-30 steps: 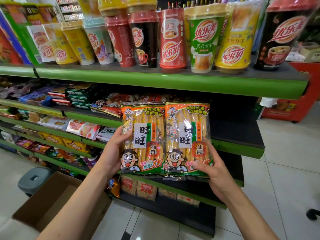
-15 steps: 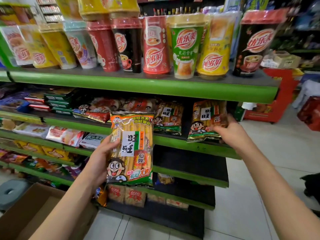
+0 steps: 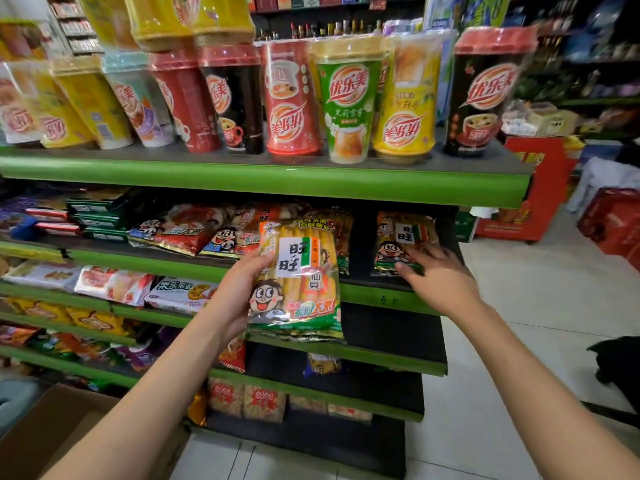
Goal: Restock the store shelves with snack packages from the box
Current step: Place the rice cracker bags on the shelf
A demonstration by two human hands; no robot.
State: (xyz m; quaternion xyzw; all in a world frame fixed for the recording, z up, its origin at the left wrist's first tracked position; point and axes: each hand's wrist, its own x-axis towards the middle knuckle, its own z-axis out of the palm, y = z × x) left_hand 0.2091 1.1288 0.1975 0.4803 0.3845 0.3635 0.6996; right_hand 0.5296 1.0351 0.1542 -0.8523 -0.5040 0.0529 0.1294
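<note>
Placing step. Left hand (image 3: 239, 292) grips a rice-cracker pack (image 3: 298, 282) mid-frame, held upright in front of the second shelf (image 3: 381, 299). Right hand (image 3: 436, 275), fingers spread flat, touches the shelved pack (image 3: 401, 244) right of centre. Box (image 3: 52, 431) sits lower left. Next, probably: slot the held pack into the gap between the shelved packs.

two hands (image 3: 239, 296), three yellow snack packs (image 3: 299, 278)

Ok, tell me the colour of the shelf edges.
Green, seen clearly in the head view along the shelf edges.
</note>
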